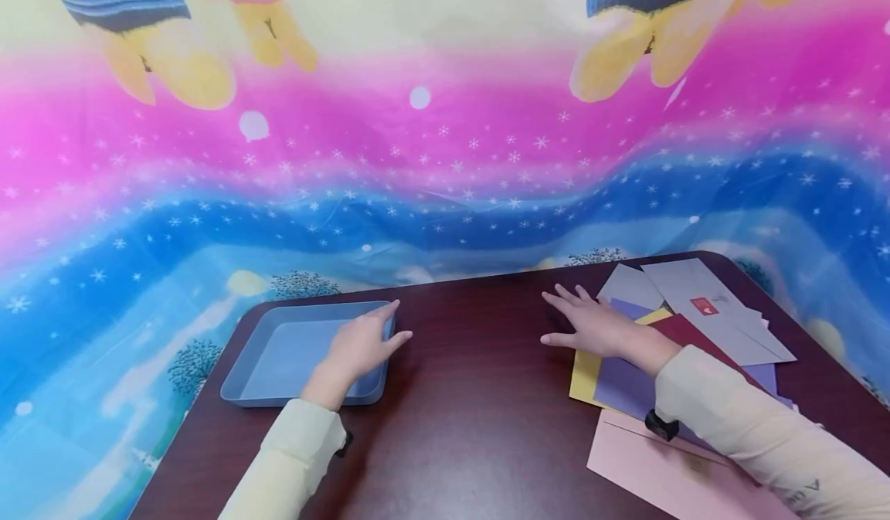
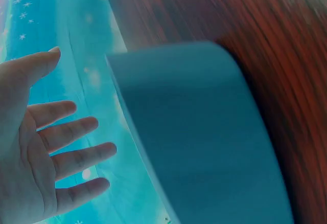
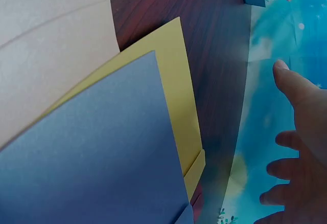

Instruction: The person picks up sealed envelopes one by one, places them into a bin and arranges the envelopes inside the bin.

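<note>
A shallow blue-grey tray sits at the left of the table. Over its right side hovers my left hand, fingers extended and thumb apart, holding nothing. In the left wrist view that hand shows its bare palm beside the tray wall. My right hand is spread, with nothing in it, over the left edge of a pile of envelopes. The pile has a yellow envelope, a purple envelope, a dark red envelope and grey envelopes, one with a red heart sticker.
A pink envelope lies nearer the front, partly under the right sleeve. The dark wooden table runs between tray and envelopes. Behind its far edge hangs a printed cloth with snowflakes.
</note>
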`<state>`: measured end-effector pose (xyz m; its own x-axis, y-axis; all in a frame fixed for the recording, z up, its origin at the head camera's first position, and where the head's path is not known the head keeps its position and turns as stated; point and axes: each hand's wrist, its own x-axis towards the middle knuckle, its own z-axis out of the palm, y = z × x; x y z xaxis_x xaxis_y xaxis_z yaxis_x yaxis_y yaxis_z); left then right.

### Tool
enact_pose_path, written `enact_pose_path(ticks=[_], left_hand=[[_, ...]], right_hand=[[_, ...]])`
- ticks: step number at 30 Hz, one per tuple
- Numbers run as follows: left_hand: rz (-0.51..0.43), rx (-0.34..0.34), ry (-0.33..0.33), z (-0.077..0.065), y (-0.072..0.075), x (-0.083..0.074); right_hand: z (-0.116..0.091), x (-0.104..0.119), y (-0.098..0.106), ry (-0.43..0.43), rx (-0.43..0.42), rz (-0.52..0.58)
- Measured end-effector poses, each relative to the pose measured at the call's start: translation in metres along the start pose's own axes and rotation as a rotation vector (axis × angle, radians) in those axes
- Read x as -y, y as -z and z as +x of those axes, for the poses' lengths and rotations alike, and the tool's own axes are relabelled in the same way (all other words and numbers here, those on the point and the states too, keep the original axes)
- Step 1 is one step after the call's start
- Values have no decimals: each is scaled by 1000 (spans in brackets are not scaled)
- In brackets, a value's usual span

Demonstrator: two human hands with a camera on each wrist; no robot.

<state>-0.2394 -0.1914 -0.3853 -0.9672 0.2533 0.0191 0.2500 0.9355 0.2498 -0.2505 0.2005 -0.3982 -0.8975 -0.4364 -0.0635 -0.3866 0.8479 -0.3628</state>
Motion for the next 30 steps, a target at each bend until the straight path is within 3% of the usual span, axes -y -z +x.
enact_pose_path(ticks=[8, 17, 30], left_hand=[[-34, 31, 3, -6, 9, 13], [-106, 46, -12, -14, 5, 22], [-130, 175, 6, -31, 7, 30]], right_hand=[[-6, -4, 6, -20, 14, 23], [-15, -10, 11, -36, 5, 39], [-40, -27, 20, -32, -86, -19]])
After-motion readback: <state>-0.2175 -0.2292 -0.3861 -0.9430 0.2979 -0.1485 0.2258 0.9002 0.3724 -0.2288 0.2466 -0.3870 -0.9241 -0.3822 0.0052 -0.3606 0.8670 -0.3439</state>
